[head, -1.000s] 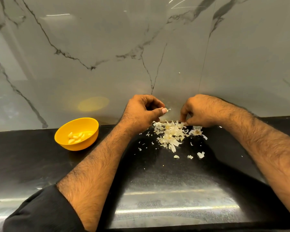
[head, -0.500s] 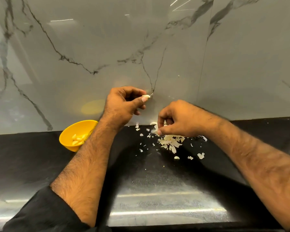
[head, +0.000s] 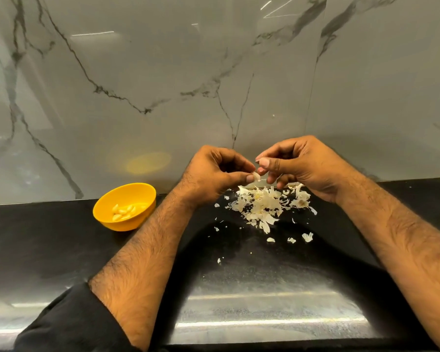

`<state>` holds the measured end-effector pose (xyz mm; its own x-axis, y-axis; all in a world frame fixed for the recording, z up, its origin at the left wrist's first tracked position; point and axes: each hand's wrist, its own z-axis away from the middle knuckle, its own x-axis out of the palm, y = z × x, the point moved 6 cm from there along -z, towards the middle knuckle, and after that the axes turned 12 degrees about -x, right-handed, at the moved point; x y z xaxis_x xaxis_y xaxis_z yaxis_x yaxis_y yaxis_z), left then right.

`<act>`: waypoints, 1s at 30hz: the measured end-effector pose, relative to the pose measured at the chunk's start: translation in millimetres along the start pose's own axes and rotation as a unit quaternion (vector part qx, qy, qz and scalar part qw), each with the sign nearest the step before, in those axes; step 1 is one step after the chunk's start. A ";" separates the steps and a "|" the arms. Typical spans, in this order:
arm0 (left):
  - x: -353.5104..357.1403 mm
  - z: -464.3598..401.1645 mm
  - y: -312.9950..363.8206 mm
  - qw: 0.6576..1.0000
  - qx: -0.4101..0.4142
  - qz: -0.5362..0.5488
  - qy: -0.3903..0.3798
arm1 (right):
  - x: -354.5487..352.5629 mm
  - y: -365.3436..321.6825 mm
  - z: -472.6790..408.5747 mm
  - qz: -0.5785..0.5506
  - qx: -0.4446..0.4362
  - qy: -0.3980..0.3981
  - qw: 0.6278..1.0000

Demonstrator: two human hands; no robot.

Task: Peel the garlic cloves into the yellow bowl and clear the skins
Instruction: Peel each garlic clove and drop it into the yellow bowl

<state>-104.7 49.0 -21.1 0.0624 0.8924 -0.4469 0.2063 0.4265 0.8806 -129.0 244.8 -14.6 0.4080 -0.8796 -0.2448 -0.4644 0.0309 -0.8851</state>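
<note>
Yellow bowl [head: 124,206] sits near the counter's [head: 48,245] back edge, left side, peeled cloves inside. Left hand [head: 214,174] pinches a garlic clove [head: 256,177] between thumb and curled fingers, above the skins pile [head: 261,207] at back-centre. Right hand [head: 297,163] curls in, fingertips nipping the clove's other end. Clove likely light, firm, slick once bare; skin papery, tears easily. Best held by the ends, peeling from the tip.

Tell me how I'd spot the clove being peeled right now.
Start at the black counter below the marble wall and find the white heap of skins. Just above it the hands meet, left hand and right hand. The clove is the pale piece pinched between their fingertips, off the counter, unlike the cloves in the yellow bowl.
</note>
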 end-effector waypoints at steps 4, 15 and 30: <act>0.8 1.0 3.6 1.000 0.021 0.003 0.014 | 0.1 7.1 1.2 0.013 0.017 -0.008 1.000; -2.9 -0.3 4.4 0.992 0.070 -0.039 0.096 | 1.1 12.5 0.4 -0.019 0.028 0.009 0.999; -4.4 -2.6 -1.4 0.991 0.025 -0.079 0.106 | -13.4 -61.0 14.0 0.483 0.023 -0.055 0.873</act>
<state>-107.8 44.9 -19.9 -0.1799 0.8277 -0.5316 0.2448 0.5611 0.7908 -95.1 261.4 37.2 -0.0836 -0.3812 -0.9207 -0.6031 0.7549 -0.2578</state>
